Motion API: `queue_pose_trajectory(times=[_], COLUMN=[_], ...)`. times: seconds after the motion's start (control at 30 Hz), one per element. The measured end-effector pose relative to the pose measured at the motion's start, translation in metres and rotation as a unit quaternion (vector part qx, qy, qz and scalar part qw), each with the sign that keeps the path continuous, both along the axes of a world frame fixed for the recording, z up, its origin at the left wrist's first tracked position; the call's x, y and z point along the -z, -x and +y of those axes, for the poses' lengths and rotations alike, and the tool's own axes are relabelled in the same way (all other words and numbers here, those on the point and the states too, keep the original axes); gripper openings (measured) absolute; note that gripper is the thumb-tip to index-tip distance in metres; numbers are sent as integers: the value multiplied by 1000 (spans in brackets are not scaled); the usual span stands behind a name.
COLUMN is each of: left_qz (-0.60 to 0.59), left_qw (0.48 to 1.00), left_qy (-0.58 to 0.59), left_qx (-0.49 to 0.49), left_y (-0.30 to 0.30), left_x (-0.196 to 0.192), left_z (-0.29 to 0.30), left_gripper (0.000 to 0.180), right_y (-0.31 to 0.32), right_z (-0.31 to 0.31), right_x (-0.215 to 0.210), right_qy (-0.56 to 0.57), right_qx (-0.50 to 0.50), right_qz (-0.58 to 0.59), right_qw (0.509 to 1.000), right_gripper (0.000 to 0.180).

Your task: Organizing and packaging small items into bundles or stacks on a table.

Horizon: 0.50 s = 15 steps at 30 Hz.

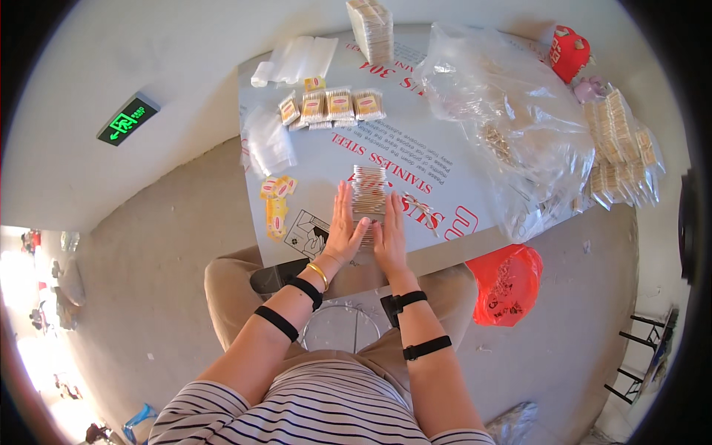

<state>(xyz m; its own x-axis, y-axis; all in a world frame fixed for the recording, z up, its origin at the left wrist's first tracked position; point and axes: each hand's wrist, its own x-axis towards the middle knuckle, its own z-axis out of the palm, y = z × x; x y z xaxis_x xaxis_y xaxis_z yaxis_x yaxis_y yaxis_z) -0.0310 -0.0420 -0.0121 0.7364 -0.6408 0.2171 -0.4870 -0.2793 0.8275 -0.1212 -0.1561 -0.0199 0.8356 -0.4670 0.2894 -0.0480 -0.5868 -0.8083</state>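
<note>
A row of cotton swabs (368,194) lies on the table right in front of me, the sticks running side to side. Along its left end stands my left hand (344,228), fingers straight and palm turned inward. My right hand (391,239) mirrors it at the other end, also with straight fingers. Both hands are at the swab tips; whether they press on them I cannot tell. More swabs show between my thumbs. A few loose cotton swabs (420,205) are scattered just right of my right hand. Yellow printed cards (277,208) lie to the left.
Packed swab bags (338,105) sit farther back, near clear plastic sleeves (268,141). A tall stack of packs (371,33) stands at the far edge. A big clear bag (512,133) covers the table's right side, beside piled packs (619,148). A red bag (508,285) hangs below the edge.
</note>
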Motion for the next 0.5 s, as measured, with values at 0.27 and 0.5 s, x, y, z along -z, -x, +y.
queue_pose_trajectory(times=[0.27, 0.5], left_qz=[110, 118], left_qw=[989, 987], left_qy=[99, 113], left_qx=[29, -7], left_y=[-1, -53], left_x=[-2, 3], left_z=[-5, -26], left_gripper=[91, 89], right_y=[-13, -41], right_z=[13, -29], right_x=[0, -2], right_qy=[-81, -93], right_qx=[-20, -13], right_qz=[-48, -21], right_qw=[995, 995], right_gripper=[56, 54])
